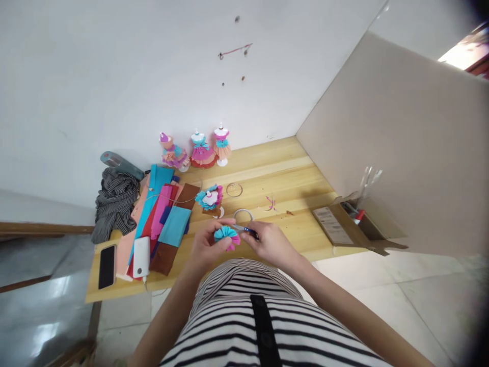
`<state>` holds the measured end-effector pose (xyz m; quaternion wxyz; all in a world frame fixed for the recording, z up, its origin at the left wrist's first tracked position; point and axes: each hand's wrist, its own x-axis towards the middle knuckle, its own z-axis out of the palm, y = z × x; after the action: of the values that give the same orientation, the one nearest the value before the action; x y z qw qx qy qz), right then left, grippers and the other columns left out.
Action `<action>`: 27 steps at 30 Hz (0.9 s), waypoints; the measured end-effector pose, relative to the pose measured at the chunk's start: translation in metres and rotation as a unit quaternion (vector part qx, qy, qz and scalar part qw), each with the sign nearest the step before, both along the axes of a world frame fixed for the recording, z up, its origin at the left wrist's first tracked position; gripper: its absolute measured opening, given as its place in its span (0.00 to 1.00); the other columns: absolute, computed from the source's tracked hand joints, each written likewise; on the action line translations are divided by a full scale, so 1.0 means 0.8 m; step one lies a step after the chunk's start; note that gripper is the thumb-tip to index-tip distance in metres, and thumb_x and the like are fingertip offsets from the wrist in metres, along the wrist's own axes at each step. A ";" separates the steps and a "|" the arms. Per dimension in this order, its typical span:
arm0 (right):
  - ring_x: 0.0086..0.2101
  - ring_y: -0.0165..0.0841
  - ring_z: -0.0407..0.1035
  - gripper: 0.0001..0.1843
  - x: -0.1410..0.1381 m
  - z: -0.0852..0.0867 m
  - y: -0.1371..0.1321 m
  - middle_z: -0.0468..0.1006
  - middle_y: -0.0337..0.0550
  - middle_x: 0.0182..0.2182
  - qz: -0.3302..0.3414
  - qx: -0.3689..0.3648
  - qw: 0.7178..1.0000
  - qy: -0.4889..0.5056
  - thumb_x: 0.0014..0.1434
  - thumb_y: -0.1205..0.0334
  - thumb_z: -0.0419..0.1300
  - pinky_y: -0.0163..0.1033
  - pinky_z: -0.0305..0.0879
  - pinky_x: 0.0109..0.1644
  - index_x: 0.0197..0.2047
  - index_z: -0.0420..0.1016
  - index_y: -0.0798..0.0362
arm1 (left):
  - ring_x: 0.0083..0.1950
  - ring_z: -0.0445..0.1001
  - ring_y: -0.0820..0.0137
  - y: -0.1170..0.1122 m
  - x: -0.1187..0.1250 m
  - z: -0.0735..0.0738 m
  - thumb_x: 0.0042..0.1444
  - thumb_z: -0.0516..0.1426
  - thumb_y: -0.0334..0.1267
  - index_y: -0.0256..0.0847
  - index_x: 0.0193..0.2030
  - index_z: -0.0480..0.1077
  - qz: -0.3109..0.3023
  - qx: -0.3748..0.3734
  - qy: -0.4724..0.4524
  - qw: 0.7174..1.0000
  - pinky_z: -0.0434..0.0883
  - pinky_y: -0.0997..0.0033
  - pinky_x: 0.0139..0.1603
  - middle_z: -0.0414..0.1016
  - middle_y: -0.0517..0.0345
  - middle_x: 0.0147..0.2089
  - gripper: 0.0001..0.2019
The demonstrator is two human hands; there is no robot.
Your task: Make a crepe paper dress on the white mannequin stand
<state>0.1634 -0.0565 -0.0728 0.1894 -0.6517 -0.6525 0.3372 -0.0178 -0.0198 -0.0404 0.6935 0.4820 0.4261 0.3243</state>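
Observation:
My left hand (209,243) is closed on a pleated blue and pink crepe paper piece (225,234), pinched between thumb and fingers. Scissors (248,231) with dark blue handles are in my right hand (269,242), and their blades point left at the upper edge of the paper piece. Whether the blades touch the paper I cannot tell. Just beyond my hands, a small white dress form (210,198) with blue and pink ruffles stands on the table. Near the blades lies a white ring (243,213), perhaps a roll of tape.
Three dressed miniature forms (202,149) stand by the wall. To the left are stacked coloured paper sheets (174,224), a white power bank (141,256), a phone (107,266) and striped cloth (116,201). An open cardboard box (346,227) sits at the right edge, with paper scraps (271,203) nearer the middle.

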 end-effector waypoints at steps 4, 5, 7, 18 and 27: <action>0.27 0.34 0.69 0.09 -0.005 0.005 -0.001 0.78 0.47 0.27 0.012 -0.015 0.998 -0.057 0.60 0.60 0.58 0.35 0.51 0.29 0.30 0.72 0.55 | 0.35 0.75 0.68 0.004 0.004 -0.008 0.48 0.65 0.39 0.36 0.37 0.74 -0.041 -0.003 0.032 0.999 0.71 0.69 0.37 0.79 0.51 0.38 0.11; 0.27 0.34 0.69 0.09 -0.006 0.005 -0.001 0.78 0.47 0.27 0.013 -0.017 0.998 -0.062 0.60 0.60 0.58 0.35 0.50 0.29 0.30 0.72 0.55 | 0.34 0.75 0.69 0.004 0.004 -0.011 0.49 0.64 0.39 0.36 0.36 0.74 -0.042 -0.002 0.043 0.998 0.70 0.70 0.37 0.79 0.53 0.34 0.10; 0.27 0.34 0.69 0.11 -0.006 0.006 -0.002 0.78 0.47 0.27 0.012 -0.021 0.997 -0.067 0.61 0.58 0.58 0.35 0.50 0.29 0.30 0.72 0.55 | 0.31 0.74 0.70 0.005 0.001 -0.019 0.49 0.65 0.40 0.36 0.32 0.72 -0.027 -0.005 0.053 0.998 0.69 0.72 0.34 0.78 0.55 0.30 0.10; 0.22 0.28 0.59 0.15 -0.010 -0.006 -0.003 0.66 0.36 0.18 0.042 0.002 0.991 0.125 0.60 0.61 0.56 0.33 0.50 0.27 0.22 0.67 0.55 | 0.24 0.79 0.67 0.007 -0.011 -0.036 0.39 0.67 0.33 0.36 0.30 0.70 0.162 -0.232 -0.157 0.946 0.71 0.79 0.21 0.80 0.52 0.25 0.12; 0.33 0.36 0.71 0.12 -0.027 -0.084 0.000 0.78 0.46 0.32 0.002 -0.016 0.999 0.036 0.60 0.59 0.51 0.37 0.62 0.36 0.36 0.75 0.53 | 0.26 0.78 0.76 0.030 -0.023 0.003 0.49 0.56 0.24 0.32 0.27 0.76 0.221 -0.301 -0.327 0.868 0.74 0.87 0.26 0.80 0.52 0.27 0.07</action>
<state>0.1415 -0.0566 -0.1398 0.2011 -0.6411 -0.6408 0.3712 -0.0361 0.0044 -0.0384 0.8149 0.0099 0.3470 0.4641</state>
